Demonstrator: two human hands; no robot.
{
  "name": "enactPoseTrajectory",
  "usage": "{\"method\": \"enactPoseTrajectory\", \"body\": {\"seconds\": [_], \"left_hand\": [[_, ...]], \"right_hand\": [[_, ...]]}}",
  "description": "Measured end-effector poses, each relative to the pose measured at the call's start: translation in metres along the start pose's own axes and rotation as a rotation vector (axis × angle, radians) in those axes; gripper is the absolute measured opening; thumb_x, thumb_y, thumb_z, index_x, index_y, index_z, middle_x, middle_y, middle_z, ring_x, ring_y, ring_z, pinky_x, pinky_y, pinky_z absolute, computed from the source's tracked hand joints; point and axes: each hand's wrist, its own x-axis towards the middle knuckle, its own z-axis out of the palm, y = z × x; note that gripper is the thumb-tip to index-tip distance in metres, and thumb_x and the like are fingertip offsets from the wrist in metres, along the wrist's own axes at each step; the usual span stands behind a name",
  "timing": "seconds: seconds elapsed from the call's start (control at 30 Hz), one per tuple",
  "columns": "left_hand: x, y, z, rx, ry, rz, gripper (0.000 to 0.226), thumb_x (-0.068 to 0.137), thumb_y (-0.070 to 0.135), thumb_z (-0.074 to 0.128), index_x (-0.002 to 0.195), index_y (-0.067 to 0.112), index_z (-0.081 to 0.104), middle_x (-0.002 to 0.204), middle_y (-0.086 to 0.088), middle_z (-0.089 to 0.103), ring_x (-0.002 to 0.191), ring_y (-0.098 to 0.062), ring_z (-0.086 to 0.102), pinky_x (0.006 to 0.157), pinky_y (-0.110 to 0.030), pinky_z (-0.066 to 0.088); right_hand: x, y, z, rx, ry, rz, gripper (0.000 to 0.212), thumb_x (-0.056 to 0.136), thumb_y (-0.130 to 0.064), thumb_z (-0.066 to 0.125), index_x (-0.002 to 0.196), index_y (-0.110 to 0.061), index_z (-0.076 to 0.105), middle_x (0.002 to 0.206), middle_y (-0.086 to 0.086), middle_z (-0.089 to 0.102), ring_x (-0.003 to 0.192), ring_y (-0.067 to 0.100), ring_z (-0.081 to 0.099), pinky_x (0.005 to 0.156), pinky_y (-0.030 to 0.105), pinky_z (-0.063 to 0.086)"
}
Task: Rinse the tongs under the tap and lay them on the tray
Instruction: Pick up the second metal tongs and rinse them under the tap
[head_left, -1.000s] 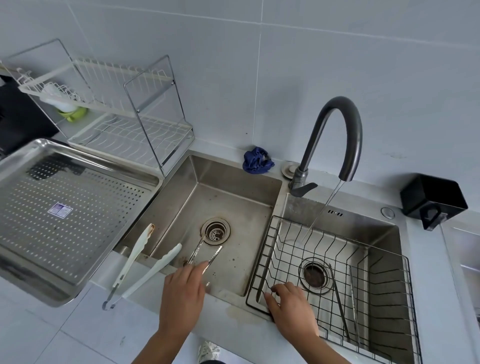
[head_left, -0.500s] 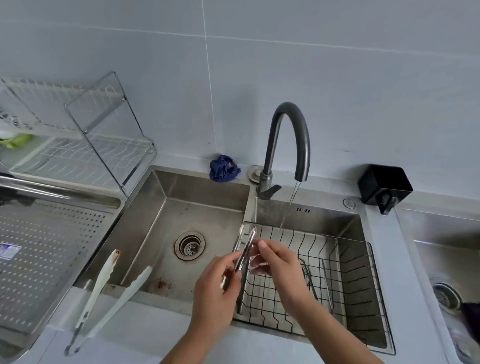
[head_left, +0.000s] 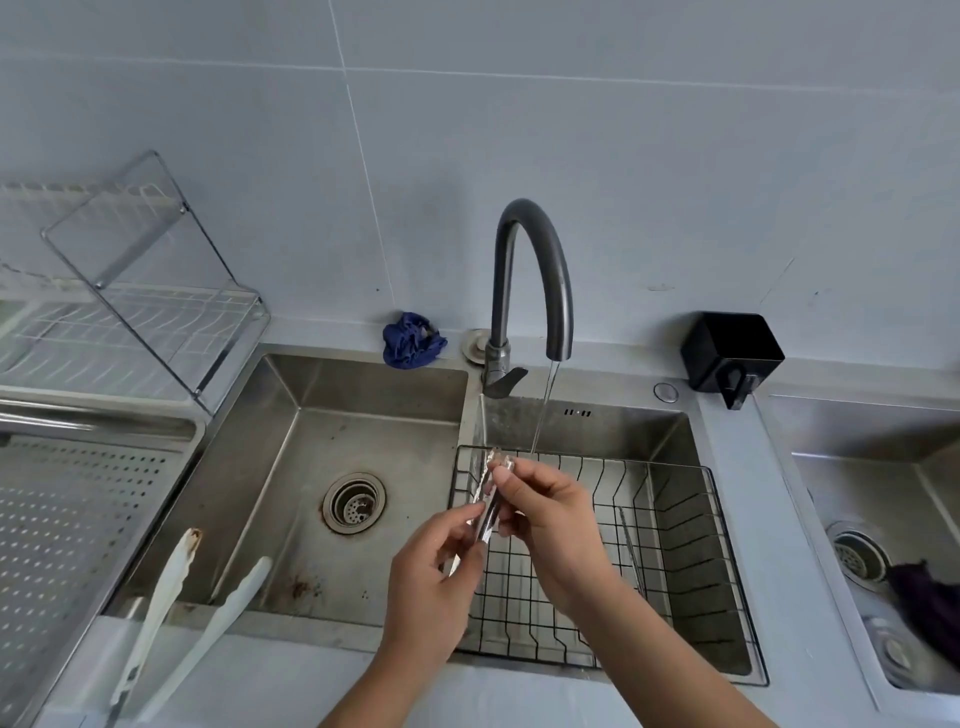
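I hold small metal tongs (head_left: 488, 501) over the left edge of the right basin, tips pointing up toward the wall. My left hand (head_left: 431, 587) grips their lower end. My right hand (head_left: 545, 514) pinches the upper part near the tips. A thin stream of water falls from the dark curved tap (head_left: 530, 280) just right of the tong tips; I cannot tell whether it touches them. The perforated steel tray (head_left: 78, 519) lies at the far left.
White plastic tongs (head_left: 176, 603) rest across the front edge of the left basin (head_left: 332, 467). A black wire basket (head_left: 665, 545) sits in the right basin. A blue cloth (head_left: 413, 340), a black holder (head_left: 730, 353), a dish rack (head_left: 145, 291) and a third sink (head_left: 883, 519) surround them.
The metal tongs went from the left basin to the right basin's edge. My right hand left the basket rim and took hold of them near the tips, closer to the stream.
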Motion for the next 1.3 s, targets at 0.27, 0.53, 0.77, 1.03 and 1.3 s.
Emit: {"method": "enactPoseTrajectory", "body": {"seconds": [0.27, 0.53, 0.77, 1.03, 1.3], "left_hand": [[0.007, -0.005, 0.007, -0.169, -0.026, -0.1, 0.046, 0.085, -0.005, 0.072, 0.104, 0.038, 0.075, 0.083, 0.001, 0.072, 0.08, -0.018, 0.067, 0.079, -0.033, 0.056], [0.021, -0.008, 0.025, -0.199, -0.061, -0.23, 0.044, 0.083, 0.001, 0.075, 0.1, 0.041, 0.074, 0.082, 0.002, 0.072, 0.08, -0.014, 0.067, 0.075, -0.028, 0.057], [0.035, -0.014, 0.038, -0.133, -0.023, -0.246, 0.055, 0.082, -0.004, 0.073, 0.104, 0.046, 0.071, 0.084, 0.004, 0.071, 0.079, -0.014, 0.068, 0.074, -0.029, 0.056], [0.043, -0.02, 0.04, -0.157, -0.104, -0.286, 0.053, 0.086, -0.001, 0.072, 0.104, 0.049, 0.073, 0.08, 0.007, 0.068, 0.081, -0.02, 0.068, 0.08, -0.033, 0.059], [0.065, -0.017, 0.043, -0.253, -0.195, -0.418, 0.039, 0.095, 0.002, 0.062, 0.118, 0.033, 0.068, 0.08, -0.003, 0.075, 0.062, -0.016, 0.062, 0.072, -0.05, 0.063]], "right_hand": [[0.013, 0.0, -0.01, -0.071, 0.03, -0.011, 0.033, 0.099, -0.028, 0.065, 0.085, 0.0, 0.073, 0.073, 0.018, 0.06, 0.059, 0.018, 0.055, 0.053, 0.028, 0.048], [0.029, 0.008, -0.026, -0.109, 0.115, 0.033, 0.014, 0.092, -0.01, 0.071, 0.08, -0.004, 0.073, 0.066, 0.012, 0.062, 0.061, 0.021, 0.06, 0.059, 0.032, 0.056], [0.048, 0.005, -0.032, -0.25, 0.108, 0.023, 0.016, 0.095, -0.015, 0.069, 0.081, -0.013, 0.076, 0.068, 0.01, 0.068, 0.058, 0.021, 0.064, 0.057, 0.033, 0.059], [0.055, 0.006, -0.047, -0.32, 0.133, 0.007, 0.022, 0.098, -0.006, 0.062, 0.101, -0.024, 0.074, 0.09, 0.005, 0.078, 0.049, 0.017, 0.063, 0.04, 0.024, 0.047], [0.073, -0.025, -0.081, -1.044, 0.279, -0.127, 0.012, 0.092, -0.031, 0.072, 0.099, -0.026, 0.08, 0.089, -0.017, 0.073, 0.08, 0.001, 0.066, 0.067, 0.024, 0.055]]}}
